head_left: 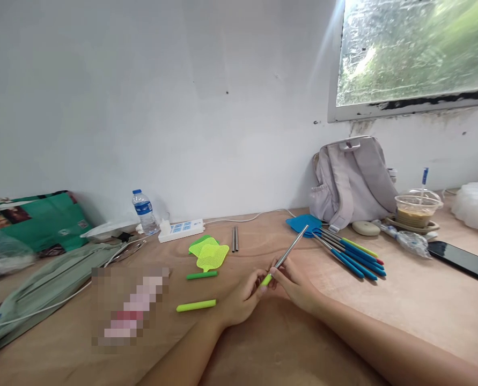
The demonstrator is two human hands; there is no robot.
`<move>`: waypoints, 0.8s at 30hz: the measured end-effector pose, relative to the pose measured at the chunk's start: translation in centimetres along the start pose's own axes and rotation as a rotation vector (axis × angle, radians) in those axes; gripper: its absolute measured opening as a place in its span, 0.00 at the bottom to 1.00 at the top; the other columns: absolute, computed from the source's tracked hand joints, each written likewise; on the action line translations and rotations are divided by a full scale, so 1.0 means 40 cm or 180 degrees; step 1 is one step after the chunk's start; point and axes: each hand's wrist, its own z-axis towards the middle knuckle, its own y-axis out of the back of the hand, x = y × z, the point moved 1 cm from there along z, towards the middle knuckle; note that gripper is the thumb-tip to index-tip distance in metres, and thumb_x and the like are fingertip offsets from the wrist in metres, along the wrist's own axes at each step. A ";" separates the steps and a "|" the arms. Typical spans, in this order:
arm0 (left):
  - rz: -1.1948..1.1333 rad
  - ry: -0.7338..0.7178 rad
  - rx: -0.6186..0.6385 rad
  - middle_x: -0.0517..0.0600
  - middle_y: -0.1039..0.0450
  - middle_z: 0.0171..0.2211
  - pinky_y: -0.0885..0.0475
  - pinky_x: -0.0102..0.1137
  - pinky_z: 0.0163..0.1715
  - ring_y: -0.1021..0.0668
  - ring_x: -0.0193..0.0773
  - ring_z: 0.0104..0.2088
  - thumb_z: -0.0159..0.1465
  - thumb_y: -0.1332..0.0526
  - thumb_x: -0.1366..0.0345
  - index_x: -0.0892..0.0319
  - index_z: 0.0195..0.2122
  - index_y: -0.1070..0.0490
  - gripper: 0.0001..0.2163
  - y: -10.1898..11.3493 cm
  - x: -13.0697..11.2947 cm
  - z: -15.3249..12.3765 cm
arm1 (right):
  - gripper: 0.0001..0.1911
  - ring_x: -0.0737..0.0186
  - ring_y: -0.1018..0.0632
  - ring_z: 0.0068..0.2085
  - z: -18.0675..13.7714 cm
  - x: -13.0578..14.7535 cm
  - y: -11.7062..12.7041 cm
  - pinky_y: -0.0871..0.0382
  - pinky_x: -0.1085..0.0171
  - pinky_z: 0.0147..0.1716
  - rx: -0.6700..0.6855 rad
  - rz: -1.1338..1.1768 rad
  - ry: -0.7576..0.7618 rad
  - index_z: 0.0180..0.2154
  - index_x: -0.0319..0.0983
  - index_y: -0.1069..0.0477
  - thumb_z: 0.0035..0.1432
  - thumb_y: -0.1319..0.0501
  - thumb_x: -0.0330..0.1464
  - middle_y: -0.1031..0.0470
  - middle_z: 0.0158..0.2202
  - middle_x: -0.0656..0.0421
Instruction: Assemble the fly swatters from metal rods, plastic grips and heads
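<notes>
Both my hands are together over the middle of the table. My left hand is closed around a yellow-green fly swatter handle. A slim metal rod rises from its upper end, slanting up to the right. My right hand pinches the rod close to where it meets the handle. To the left lie a loose yellow-green handle and a green handle. Behind them, a yellow-green swatter head overlaps other green heads. Metal rods lie side by side further back.
Blue fly swatters lie in a pile at right, before a grey backpack. A drink cup and black phone sit further right. A power strip, water bottle and green bag stand back left.
</notes>
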 end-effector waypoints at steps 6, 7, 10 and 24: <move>0.1175 -0.0498 -0.0954 0.51 0.34 0.33 0.37 0.34 0.38 0.32 0.37 0.35 0.62 0.50 0.62 0.58 0.36 0.37 0.08 0.048 0.025 -0.006 | 0.13 0.65 0.26 0.26 0.003 -0.009 -0.002 0.30 0.63 0.27 0.0163 0.0052 -0.0088 0.32 0.41 0.45 0.59 0.50 0.44 0.32 0.25 0.62; 0.1323 -0.0596 -0.1151 0.50 0.34 0.31 0.37 0.34 0.37 0.32 0.37 0.33 0.62 0.51 0.63 0.58 0.34 0.38 0.07 0.052 0.032 -0.005 | 0.13 0.65 0.27 0.25 0.006 -0.006 0.005 0.31 0.63 0.27 0.0147 -0.0085 -0.0066 0.32 0.41 0.45 0.59 0.51 0.44 0.32 0.24 0.63; 0.1819 -0.1070 -0.1313 0.49 0.34 0.27 0.38 0.34 0.37 0.32 0.36 0.31 0.61 0.51 0.66 0.58 0.30 0.38 0.06 0.058 0.036 -0.003 | 0.11 0.66 0.29 0.24 0.015 0.015 0.036 0.33 0.65 0.26 -0.0055 -0.0655 0.0131 0.34 0.40 0.44 0.60 0.53 0.41 0.34 0.23 0.63; 0.2621 0.1714 0.0065 0.47 0.31 0.32 0.41 0.30 0.25 0.29 0.40 0.27 0.43 0.44 0.70 0.54 0.33 0.35 0.13 0.216 0.003 -0.078 | 0.13 0.69 0.33 0.20 0.049 0.015 0.082 0.38 0.68 0.19 -0.0362 -0.0641 0.0046 0.31 0.39 0.34 0.55 0.46 0.42 0.36 0.22 0.63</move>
